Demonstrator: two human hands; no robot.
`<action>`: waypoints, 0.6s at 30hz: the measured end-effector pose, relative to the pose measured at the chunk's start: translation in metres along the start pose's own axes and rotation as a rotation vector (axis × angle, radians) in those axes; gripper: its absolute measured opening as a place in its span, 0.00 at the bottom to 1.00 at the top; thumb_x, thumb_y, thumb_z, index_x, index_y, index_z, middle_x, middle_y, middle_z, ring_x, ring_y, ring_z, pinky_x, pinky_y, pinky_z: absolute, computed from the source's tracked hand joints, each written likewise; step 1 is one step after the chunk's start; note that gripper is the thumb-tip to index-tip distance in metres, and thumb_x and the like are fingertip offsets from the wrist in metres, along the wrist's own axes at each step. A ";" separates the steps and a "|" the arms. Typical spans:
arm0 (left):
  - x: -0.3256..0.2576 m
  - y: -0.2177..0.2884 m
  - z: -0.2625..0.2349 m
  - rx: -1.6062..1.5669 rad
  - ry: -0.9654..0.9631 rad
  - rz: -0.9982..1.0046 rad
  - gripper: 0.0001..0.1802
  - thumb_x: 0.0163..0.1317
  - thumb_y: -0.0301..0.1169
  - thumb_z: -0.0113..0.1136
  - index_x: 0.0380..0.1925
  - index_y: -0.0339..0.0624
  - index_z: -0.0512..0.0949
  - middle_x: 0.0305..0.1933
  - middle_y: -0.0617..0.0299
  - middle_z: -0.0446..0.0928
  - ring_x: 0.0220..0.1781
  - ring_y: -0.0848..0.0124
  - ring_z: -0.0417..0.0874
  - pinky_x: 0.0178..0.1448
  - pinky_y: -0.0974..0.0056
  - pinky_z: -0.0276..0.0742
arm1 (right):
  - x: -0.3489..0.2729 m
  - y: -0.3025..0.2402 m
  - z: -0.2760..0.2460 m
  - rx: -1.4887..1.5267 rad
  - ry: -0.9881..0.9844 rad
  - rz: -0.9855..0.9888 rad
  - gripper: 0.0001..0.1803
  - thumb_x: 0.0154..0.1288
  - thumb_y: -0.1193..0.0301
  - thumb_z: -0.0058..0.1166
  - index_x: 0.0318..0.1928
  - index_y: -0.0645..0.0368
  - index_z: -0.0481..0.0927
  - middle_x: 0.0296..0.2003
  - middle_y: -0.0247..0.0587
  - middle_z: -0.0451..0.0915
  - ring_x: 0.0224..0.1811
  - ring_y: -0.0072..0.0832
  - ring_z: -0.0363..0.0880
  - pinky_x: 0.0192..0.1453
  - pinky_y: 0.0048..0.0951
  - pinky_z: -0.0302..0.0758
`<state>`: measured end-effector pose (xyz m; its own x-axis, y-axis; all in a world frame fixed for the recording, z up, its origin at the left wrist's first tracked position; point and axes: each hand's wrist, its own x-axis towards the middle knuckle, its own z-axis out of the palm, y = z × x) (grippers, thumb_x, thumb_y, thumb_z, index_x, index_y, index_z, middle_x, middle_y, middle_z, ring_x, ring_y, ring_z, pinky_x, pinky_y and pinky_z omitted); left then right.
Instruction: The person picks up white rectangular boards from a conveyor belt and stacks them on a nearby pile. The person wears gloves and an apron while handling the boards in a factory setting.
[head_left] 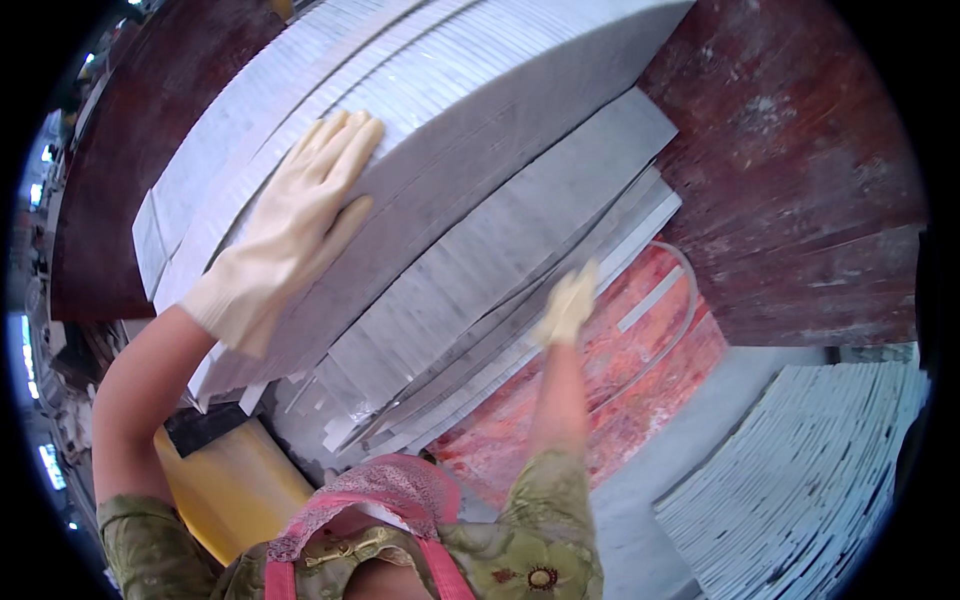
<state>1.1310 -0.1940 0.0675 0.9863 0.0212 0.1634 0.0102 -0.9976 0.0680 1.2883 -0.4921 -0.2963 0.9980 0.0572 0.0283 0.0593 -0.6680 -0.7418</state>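
Pressing flat on the top grey slab point(470, 150), the left hand point(290, 235) wears a pale rubber glove, and its fingers point(345, 140) lie spread out and released, not gripping anything. The slab sits on top of a leaning stack of grey stone slabs point(480, 300) right in front of the person. The right hand point(568, 305), gloved too, reaches down to the lower edge of the stack and touches the thin slabs there. I cannot tell if its fingers are curled around an edge or just resting.

To do this well, I think the left palm should stay flat and steady so the top slab does not slide, while the right hand finds one clean edge before any lifting. Stone edges can be sharp, so slow moves look wise.

Under the stack is a red wet floor point(650, 350) with a thin hose point(680, 310) curving on it. Dark red boards point(800, 180) stand to the right. Another pile of pale slabs point(810, 480) lies low on the right. A yellow block point(235, 485) sits at the lower left. No labels or signs can be seen.
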 end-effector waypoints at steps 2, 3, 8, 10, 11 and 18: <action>-0.002 0.000 0.008 0.012 0.050 0.014 0.35 0.67 0.27 0.59 0.73 0.32 0.61 0.75 0.36 0.63 0.80 0.41 0.59 0.84 0.46 0.51 | -0.114 0.068 -0.001 -0.278 -0.149 -0.088 0.30 0.78 0.63 0.43 0.75 0.63 0.63 0.72 0.57 0.68 0.75 0.46 0.66 0.81 0.41 0.59; -0.008 -0.005 0.012 0.018 0.058 -0.006 0.35 0.67 0.27 0.59 0.74 0.33 0.61 0.76 0.37 0.62 0.81 0.42 0.58 0.85 0.47 0.50 | -0.171 0.051 -0.019 -0.256 -0.239 -0.028 0.28 0.79 0.65 0.43 0.73 0.62 0.66 0.70 0.55 0.71 0.73 0.44 0.68 0.77 0.37 0.63; -0.017 -0.007 0.024 0.334 0.315 0.029 0.26 0.66 0.25 0.54 0.63 0.28 0.70 0.67 0.37 0.72 0.73 0.44 0.70 0.80 0.51 0.63 | -0.399 0.095 -0.121 -0.263 -0.527 0.181 0.22 0.78 0.66 0.43 0.66 0.62 0.70 0.63 0.54 0.75 0.66 0.42 0.72 0.69 0.36 0.69; -0.034 0.027 -0.022 0.137 0.232 0.095 0.17 0.60 0.24 0.54 0.49 0.28 0.73 0.50 0.45 0.77 0.56 0.50 0.79 0.64 0.54 0.75 | -0.437 0.112 -0.139 -0.301 -0.605 0.191 0.20 0.78 0.66 0.43 0.64 0.61 0.72 0.60 0.53 0.76 0.64 0.42 0.73 0.67 0.36 0.69; -0.053 0.045 -0.030 0.006 0.361 0.238 0.14 0.58 0.24 0.54 0.43 0.29 0.72 0.45 0.47 0.75 0.50 0.53 0.78 0.58 0.54 0.75 | -0.446 0.115 -0.145 -0.314 -0.645 0.181 0.20 0.77 0.66 0.43 0.62 0.61 0.72 0.59 0.53 0.76 0.63 0.42 0.73 0.65 0.37 0.70; -0.352 0.106 0.025 -0.526 0.159 0.418 0.08 0.63 0.30 0.51 0.37 0.37 0.72 0.41 0.57 0.74 0.51 0.59 0.77 0.68 0.60 0.72 | -0.466 0.096 -0.138 -0.331 -0.854 0.011 0.16 0.76 0.66 0.43 0.53 0.61 0.76 0.51 0.52 0.79 0.54 0.41 0.76 0.57 0.40 0.72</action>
<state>0.7890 -0.3087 -0.0077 0.8537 -0.3088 0.4193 -0.4862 -0.7610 0.4295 0.8320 -0.6853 -0.2878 0.6499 0.4908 -0.5803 0.1848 -0.8427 -0.5057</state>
